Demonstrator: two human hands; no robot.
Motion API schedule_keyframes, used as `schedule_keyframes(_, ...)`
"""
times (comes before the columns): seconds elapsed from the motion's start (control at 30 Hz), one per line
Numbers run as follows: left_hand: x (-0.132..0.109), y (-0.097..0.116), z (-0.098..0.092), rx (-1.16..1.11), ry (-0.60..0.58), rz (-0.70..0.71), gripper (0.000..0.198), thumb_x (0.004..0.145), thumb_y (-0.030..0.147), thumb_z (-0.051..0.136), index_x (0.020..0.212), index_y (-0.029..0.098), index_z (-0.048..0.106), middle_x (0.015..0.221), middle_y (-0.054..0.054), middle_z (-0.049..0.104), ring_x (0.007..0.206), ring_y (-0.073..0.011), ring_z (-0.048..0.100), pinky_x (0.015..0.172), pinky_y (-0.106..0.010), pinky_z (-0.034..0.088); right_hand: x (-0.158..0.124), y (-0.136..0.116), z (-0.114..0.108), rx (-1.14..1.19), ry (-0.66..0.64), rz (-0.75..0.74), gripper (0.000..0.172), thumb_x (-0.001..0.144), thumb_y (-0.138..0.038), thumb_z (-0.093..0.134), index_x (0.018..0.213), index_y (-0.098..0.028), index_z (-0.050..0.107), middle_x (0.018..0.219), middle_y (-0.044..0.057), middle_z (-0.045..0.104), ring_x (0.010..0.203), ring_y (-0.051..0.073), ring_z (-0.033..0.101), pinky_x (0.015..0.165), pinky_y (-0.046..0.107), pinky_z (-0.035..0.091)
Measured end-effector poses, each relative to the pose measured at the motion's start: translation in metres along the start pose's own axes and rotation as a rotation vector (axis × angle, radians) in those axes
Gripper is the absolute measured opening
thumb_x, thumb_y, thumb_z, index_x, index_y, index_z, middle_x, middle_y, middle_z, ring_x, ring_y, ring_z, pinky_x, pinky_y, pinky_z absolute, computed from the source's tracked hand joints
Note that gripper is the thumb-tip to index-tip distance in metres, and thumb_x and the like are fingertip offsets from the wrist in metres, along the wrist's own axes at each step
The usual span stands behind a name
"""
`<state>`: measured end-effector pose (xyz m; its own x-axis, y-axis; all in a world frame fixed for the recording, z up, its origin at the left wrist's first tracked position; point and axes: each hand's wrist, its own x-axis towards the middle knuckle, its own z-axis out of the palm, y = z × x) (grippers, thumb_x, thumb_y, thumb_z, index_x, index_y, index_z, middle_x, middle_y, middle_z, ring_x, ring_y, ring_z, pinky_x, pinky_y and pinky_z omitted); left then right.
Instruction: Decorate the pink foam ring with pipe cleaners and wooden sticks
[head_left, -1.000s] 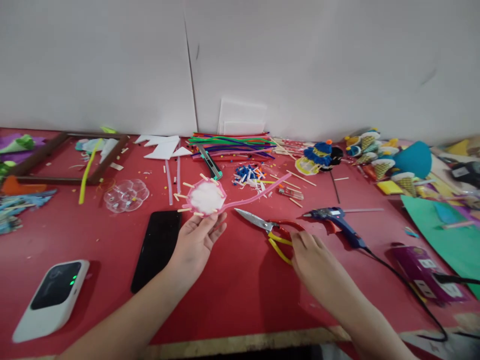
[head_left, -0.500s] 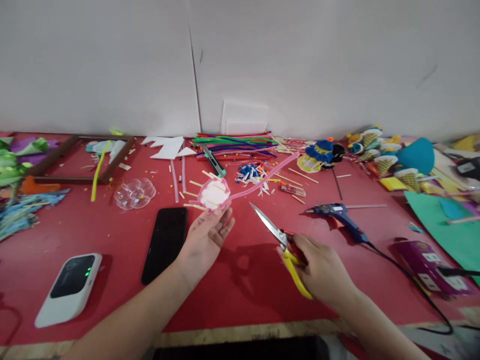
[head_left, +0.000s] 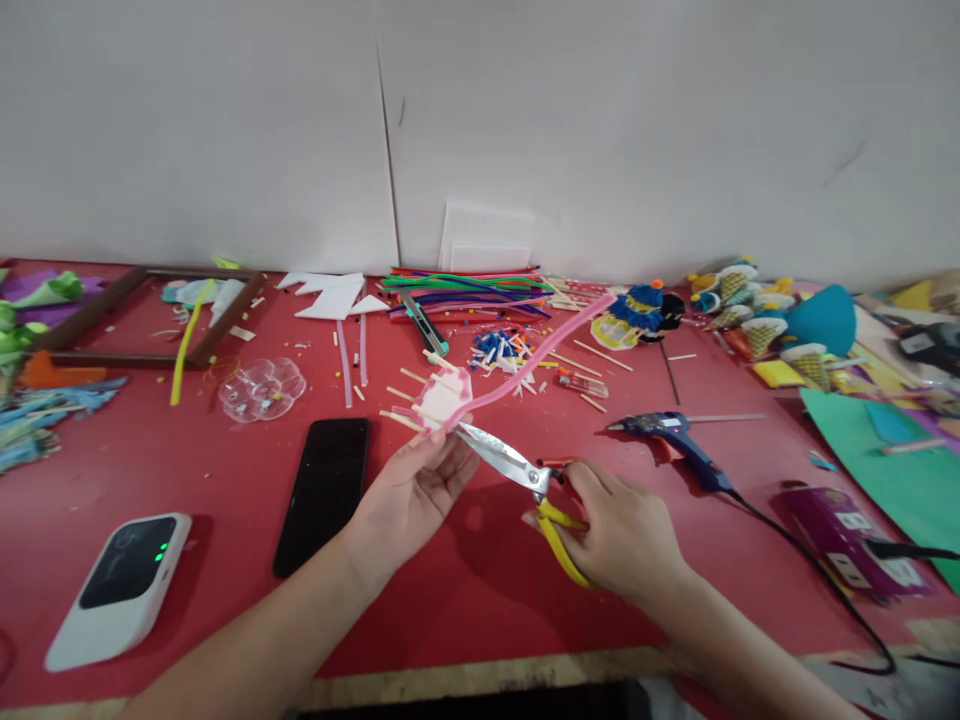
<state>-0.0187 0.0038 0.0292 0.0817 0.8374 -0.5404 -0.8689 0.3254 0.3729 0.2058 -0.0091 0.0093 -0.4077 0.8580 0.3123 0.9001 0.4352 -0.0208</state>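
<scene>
Down at the near edge, the red table [head_left: 420, 625] is showing a worn, pale border, and a white device [head_left: 124, 590] with green lights is lying off to the left. A black phone [head_left: 322, 495] is resting between it and the left forearm.

Now the right hand [head_left: 626, 530]: it is wrapping its fingers around the handles of the scissors [head_left: 535, 478], one yellow, one red, and the blades are pointing up toward the left. The left hand [head_left: 420, 480] is pinching the lower rim of a white, pink-edged disc [head_left: 444, 397] between thumb and fingers, the other fingers curling loosely. That disc is hovering above the middle of the table, pale sticks poking from its left side, a long pink strip [head_left: 536, 360] trailing up to the right. The blade tips are lying right by the strip's lower end; whether they are touching it, I cannot tell!

Over on the right, a purple power strip [head_left: 847, 540] is sitting near a blue glue gun [head_left: 679, 440]. Farther back, a clear flower-shaped tray [head_left: 262, 388] is lying left of the disc, a cutter [head_left: 425, 325] is resting behind it, and a colourful bundle of stems [head_left: 465, 290] is stretching along the wall [head_left: 525, 120].
</scene>
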Motion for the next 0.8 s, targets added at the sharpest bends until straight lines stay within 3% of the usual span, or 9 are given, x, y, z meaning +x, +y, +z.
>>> schedule_keyframes(0.3, -0.001, -0.003, 0.0, 0.079, 0.014, 0.052, 0.012, 0.079, 0.005, 0.068, 0.07, 0.013, 0.07, 0.081, -0.006, 0.078, 0.071, -0.0131, 0.072, 0.073, -0.025, 0.06, -0.001, 0.0, 0.006, 0.024, 0.003, 0.005, 0.035, 0.086, -0.054, 0.049, 0.084, -0.019, 0.055, 0.071, 0.004, 0.064, 0.06, 0.021, 0.063, 0.055, 0.028, 0.03)
schedule_keyframes(0.53, 0.0, -0.005, -0.003, 0.075, -0.039, 0.099, 0.013, 0.069, 0.008, 0.08, 0.064, 0.014, 0.069, 0.079, -0.003, 0.077, 0.073, -0.0129, 0.072, 0.076, -0.025, 0.059, -0.002, -0.001, 0.01, 0.025, -0.002, 0.014, 0.039, 0.089, -0.056, 0.046, 0.082, -0.019, 0.058, 0.07, 0.004, 0.065, 0.059, 0.019, 0.062, 0.054, 0.027, 0.028)
schedule_keyframes(0.8, -0.001, -0.006, -0.004, 0.099, -0.02, 0.131, 0.01, 0.069, 0.01, 0.08, 0.069, 0.015, 0.072, 0.078, -0.003, 0.077, 0.073, -0.0132, 0.072, 0.08, -0.026, 0.058, -0.002, -0.003, 0.012, 0.008, 0.011, 0.006, 0.043, 0.091, -0.058, 0.042, 0.08, -0.019, 0.059, 0.069, 0.004, 0.066, 0.057, 0.018, 0.062, 0.053, 0.028, 0.027)
